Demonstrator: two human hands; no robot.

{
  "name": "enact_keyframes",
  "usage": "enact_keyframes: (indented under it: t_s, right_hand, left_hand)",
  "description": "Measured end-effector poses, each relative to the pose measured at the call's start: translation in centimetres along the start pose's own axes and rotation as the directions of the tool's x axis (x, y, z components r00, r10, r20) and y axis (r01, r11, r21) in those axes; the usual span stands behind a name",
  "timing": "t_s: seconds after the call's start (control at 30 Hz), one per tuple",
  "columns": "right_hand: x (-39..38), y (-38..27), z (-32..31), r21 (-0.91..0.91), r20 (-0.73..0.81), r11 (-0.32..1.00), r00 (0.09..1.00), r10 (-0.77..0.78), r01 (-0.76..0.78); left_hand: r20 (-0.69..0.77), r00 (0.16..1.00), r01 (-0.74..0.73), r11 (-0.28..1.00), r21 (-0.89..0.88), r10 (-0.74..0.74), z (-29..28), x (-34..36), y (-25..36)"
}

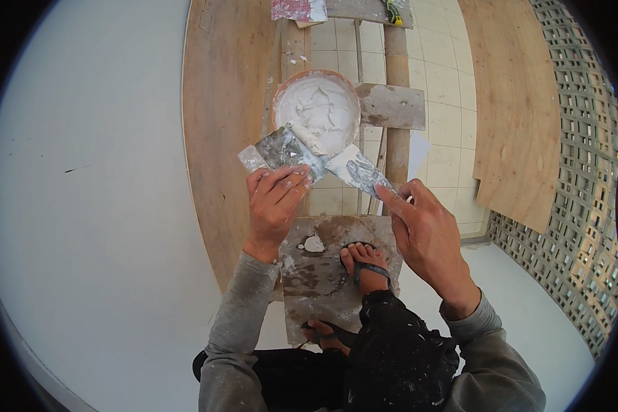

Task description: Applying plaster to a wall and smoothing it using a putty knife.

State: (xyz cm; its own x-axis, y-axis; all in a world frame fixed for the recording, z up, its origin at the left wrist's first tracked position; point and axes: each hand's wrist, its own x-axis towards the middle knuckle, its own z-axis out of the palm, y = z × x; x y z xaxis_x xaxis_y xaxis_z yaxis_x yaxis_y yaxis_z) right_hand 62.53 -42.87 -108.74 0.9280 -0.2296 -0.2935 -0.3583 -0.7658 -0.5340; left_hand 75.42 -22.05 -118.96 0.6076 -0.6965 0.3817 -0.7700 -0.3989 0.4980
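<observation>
My left hand (277, 208) is closed on a wide, plaster-smeared filling blade (286, 150), with a ridge of white paste along its far edge. In my right hand (422, 223) is a putty knife (359, 172), its broad end coated in white and close to the right corner of the wide blade. Whether the two blades touch, I cannot tell. Just beyond them stands a round orange-rimmed tub (317, 110) of thick white paste. The left blade overlaps the tub's near rim.
My sandalled feet (367, 264) stand on a stained board (323, 288) with a blob of paste (314, 244). Wooden rails (396, 69) and a cross plank (395, 106) support the area ahead. A yellow-black cutter (393, 12) lies far ahead. Plywood (233, 110) and a white wall (82, 206) stand left.
</observation>
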Motion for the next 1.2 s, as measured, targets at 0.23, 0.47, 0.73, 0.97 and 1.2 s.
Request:
enact_keyframes:
  t_s: [0.23,0.47,0.73,0.97,1.2]
  right_hand:
    - [3.3,-0.3,0.5,-0.156,0.036,0.984,0.996,-0.081,0.086]
    - [5.1,-1.1,1.7,-0.143,0.029,0.979,0.989,-0.143,0.146]
    - [4.3,-1.4,2.3,-0.120,-0.006,0.991,0.998,-0.065,0.064]
    - [6.4,-0.8,2.6,-0.089,0.026,0.991,0.995,-0.098,0.100]
    - [7.7,2.9,3.6,0.052,0.037,0.994,0.994,-0.099,0.097]
  left_hand:
    - [0.100,0.989,-0.109,0.994,0.006,0.108,-0.6,-0.1,0.1]
    - [0.074,0.996,-0.055,0.998,0.026,0.053,-1.7,0.1,-0.8]
    - [0.144,0.984,-0.106,0.994,-0.021,0.108,-1.2,1.6,-0.4]
    - [0.176,0.979,-0.106,0.994,0.014,0.102,-1.3,1.3,-1.1]
    - [0.311,0.913,-0.274,0.962,-0.010,0.264,-2.7,2.6,-1.1]
